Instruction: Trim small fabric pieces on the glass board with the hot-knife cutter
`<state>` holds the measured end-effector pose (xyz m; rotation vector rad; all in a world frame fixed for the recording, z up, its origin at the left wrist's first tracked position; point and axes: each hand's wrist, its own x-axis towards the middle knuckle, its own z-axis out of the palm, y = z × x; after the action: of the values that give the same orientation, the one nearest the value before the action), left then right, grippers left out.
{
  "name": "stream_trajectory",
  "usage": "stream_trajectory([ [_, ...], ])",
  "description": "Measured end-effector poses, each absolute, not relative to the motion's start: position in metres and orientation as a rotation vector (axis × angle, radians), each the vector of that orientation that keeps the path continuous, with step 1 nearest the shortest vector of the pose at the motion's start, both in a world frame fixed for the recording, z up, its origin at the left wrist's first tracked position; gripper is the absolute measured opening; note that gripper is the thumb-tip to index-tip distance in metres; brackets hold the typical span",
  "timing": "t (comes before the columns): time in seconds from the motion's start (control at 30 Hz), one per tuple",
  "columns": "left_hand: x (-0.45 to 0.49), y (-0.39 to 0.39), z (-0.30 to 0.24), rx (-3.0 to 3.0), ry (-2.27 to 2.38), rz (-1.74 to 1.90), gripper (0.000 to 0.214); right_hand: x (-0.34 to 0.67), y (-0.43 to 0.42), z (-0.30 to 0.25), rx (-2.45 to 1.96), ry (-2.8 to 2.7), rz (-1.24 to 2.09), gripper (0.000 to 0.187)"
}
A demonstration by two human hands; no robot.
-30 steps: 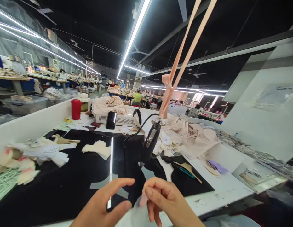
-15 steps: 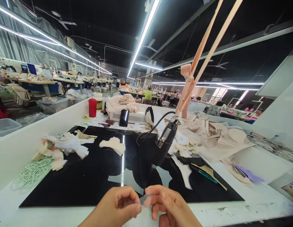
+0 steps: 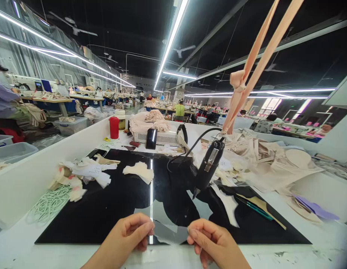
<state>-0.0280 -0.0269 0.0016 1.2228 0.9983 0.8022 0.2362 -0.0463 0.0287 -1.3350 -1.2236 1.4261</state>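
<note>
Between my two hands a thin translucent sheet piece [image 3: 171, 233] is stretched over the front edge of the glossy black board [image 3: 106, 216]. My left hand [image 3: 130, 233] pinches its left end between thumb and fingers. At its right end my right hand [image 3: 211, 239] pinches the other edge. Similar translucent pieces lie flat on the board just beyond, one [image 3: 159, 212] in the middle and another [image 3: 203, 207] to the right. Above them hangs a black handheld tool [image 3: 208, 164] on a knotted peach strap [image 3: 237, 89], its tip pointing down.
White fabric scraps [image 3: 91, 170] and a green cord bundle [image 3: 52, 201] lie at left. Teal tweezers [image 3: 256, 209] and a white cut piece [image 3: 228, 205] are on the right. Behind stand a red container [image 3: 114, 127], a phone [image 3: 151, 139] and beige garments [image 3: 285, 160].
My hands have moved apart, and the translucent piece now spans openly between them. The hanging tool has swung clear of the hands. The camera view has shifted slightly left.
</note>
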Motion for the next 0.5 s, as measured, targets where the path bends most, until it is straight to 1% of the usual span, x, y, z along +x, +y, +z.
stream_trajectory([
  [0.17,-0.024,-0.032,0.007,1.067,1.017,0.939,0.059,0.236,-0.043,0.023,-1.340,-1.191,1.452,0.055],
  [0.5,-0.025,-0.032,0.006,0.932,1.070,0.931,0.065,0.235,-0.044,0.018,-1.400,-1.183,1.503,0.065],
])
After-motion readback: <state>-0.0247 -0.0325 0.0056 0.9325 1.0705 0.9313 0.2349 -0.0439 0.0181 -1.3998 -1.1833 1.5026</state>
